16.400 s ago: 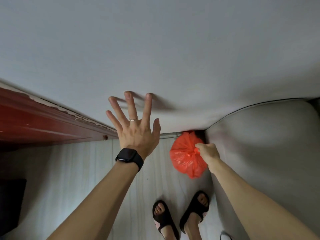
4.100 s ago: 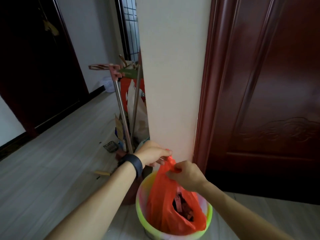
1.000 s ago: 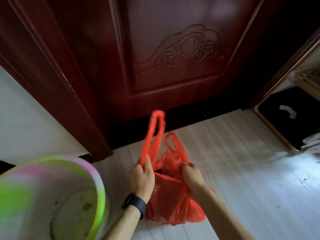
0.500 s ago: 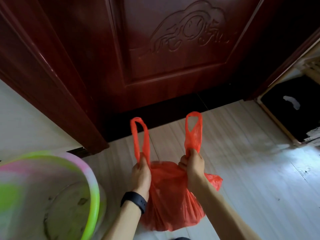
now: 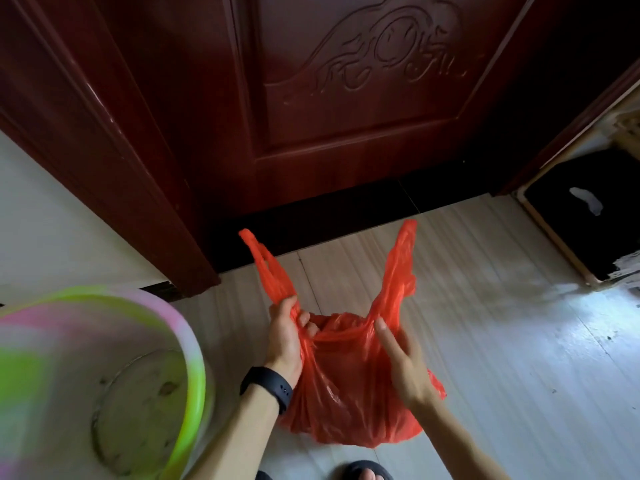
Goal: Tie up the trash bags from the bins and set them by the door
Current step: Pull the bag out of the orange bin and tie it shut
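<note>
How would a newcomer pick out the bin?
Below the dark red carved door, follow the left frame down to the pale floor. The round plastic bin stands there, left of the red trash bag. Nothing else nearby is swirled lime green and pink, and it holds no liner.

The trash bag point(image 5: 349, 386) at lower centre is a glossy orange-red all over, handles included. Behind it the door point(image 5: 346, 98) fills the top of the frame in dark reddish-brown, its panel carved with a swirling scroll pattern; a black threshold strip point(image 5: 329, 216) runs beneath it. The bin point(image 5: 197, 386) at lower left has a rim marbled in lime green and pink — its inside is dull off-white. The floor point(image 5: 502, 341) is pale, streaked with fine grey-white wood grain. The wristband point(image 5: 268, 382) is black.
</note>
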Motion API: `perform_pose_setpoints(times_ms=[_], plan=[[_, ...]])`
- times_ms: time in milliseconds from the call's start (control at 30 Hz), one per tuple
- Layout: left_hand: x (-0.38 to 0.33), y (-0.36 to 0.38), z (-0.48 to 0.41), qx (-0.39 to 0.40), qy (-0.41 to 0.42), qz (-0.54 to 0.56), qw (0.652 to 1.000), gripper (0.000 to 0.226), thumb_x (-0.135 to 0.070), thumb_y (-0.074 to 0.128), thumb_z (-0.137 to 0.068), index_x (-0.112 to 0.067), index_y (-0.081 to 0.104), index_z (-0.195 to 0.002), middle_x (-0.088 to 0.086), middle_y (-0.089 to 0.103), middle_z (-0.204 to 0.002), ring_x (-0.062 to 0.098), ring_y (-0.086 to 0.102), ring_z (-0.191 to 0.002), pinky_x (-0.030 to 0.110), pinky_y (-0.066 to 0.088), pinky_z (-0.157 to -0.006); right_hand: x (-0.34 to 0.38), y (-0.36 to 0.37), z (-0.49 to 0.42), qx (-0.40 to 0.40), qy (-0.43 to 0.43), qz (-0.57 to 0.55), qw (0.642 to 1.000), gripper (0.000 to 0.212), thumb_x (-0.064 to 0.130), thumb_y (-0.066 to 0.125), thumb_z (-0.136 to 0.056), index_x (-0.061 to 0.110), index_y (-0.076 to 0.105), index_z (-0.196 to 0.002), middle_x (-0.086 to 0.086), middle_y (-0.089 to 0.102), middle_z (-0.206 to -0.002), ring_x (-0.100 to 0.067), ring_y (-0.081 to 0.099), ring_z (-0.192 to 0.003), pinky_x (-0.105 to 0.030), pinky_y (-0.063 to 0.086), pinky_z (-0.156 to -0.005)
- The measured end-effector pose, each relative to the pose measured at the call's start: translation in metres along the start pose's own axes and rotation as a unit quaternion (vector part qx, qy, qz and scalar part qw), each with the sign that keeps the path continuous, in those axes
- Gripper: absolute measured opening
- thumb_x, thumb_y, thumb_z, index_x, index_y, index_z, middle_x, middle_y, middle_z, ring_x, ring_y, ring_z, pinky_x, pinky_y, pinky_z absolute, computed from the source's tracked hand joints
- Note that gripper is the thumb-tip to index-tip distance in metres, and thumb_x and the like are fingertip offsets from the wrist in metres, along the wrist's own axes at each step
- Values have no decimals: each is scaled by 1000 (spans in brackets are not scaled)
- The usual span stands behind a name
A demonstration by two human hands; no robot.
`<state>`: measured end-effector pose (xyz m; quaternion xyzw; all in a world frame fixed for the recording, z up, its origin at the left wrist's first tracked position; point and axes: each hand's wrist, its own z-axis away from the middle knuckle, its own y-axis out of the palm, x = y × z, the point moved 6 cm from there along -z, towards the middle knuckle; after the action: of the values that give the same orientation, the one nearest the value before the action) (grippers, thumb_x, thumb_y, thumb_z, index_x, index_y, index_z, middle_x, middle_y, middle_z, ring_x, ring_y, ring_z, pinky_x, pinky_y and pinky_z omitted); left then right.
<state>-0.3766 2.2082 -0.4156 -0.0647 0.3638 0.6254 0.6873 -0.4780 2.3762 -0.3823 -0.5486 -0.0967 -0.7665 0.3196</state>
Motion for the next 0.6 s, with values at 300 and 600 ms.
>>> perform_pose_setpoints(times_ms=[300, 600], plan=[[5, 7, 19, 30, 17, -64, 997, 27, -25, 47, -98, -6, 66, -95, -4, 42, -51, 14, 42, -49, 28, 38, -57, 10, 25, -14, -126, 79, -120, 982, 37, 37, 50, -99, 7, 65, -83, -5, 68, -71, -19, 63, -66, -33, 51, -66], [15, 19, 22, 71, 18, -53, 996, 33, -23, 37, -105, -13, 47, -76, -3, 34, -46, 18, 51, -42, 33, 49, -62, -19, 32, -22, -91, 150, 49, 983, 31, 34, 41, -95, 14, 61, -82, -3, 65, -73, -22, 63, -69, -44, 54, -74]])
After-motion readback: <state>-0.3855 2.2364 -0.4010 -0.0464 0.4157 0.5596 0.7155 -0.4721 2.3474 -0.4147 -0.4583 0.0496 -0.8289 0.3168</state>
